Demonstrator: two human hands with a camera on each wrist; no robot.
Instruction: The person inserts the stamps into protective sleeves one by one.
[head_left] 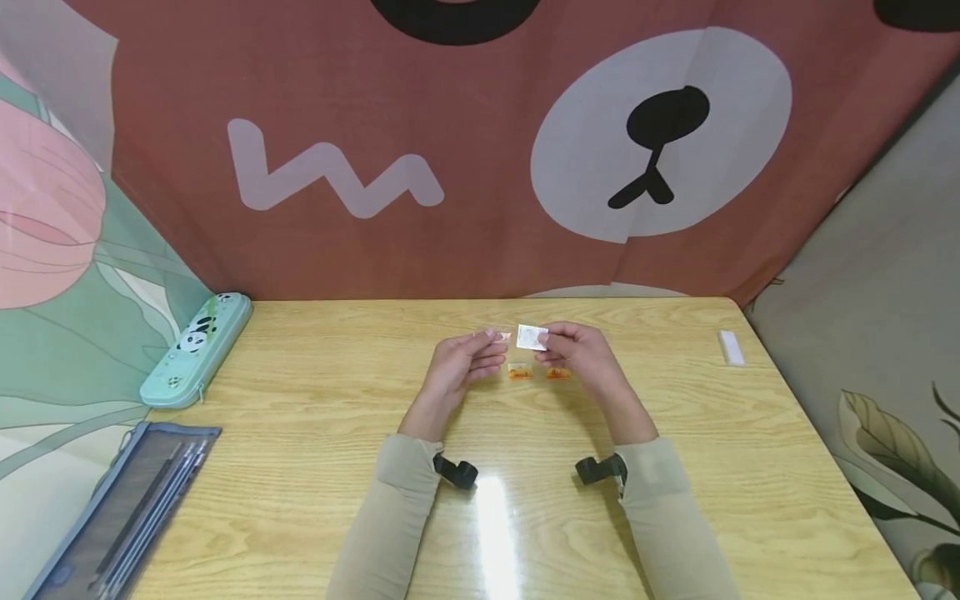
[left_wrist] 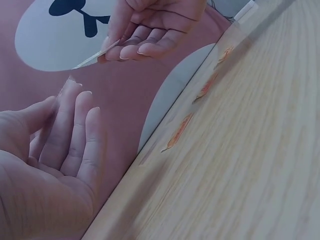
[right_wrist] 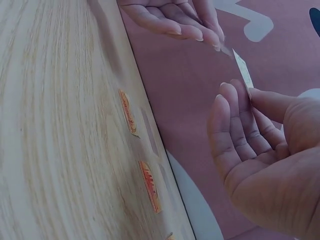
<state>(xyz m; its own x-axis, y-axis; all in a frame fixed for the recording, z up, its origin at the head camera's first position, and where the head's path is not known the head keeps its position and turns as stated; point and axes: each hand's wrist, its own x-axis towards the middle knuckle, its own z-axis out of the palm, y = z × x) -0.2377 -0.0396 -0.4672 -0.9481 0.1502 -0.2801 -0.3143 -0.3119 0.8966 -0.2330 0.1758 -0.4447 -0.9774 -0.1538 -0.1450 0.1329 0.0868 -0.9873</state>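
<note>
Over the far middle of the table, my left hand point(head_left: 459, 362) pinches a small clear piece of film point(head_left: 503, 337) between thumb and index finger. Facing it, my right hand point(head_left: 585, 354) holds a small white square, thin like paper point(head_left: 530, 337), by its right edge. In the right wrist view the white square point(right_wrist: 243, 72) is seen nearly edge-on, its tip close to the left fingertips point(right_wrist: 200, 36). Below the hands, small flat orange pieces lie in a row: a left one point(head_left: 520, 371) and another point(head_left: 558, 373) partly under the right fingers. The left wrist view shows three orange pieces point(left_wrist: 178, 132).
A light blue panda pencil case point(head_left: 197, 350) lies at the table's far left, with a mesh pouch point(head_left: 142, 508) of pencils nearer. A white block point(head_left: 731, 348) lies at the far right. Behind the wooden table point(head_left: 300, 467) hangs a reddish-brown printed curtain point(head_left: 480, 242).
</note>
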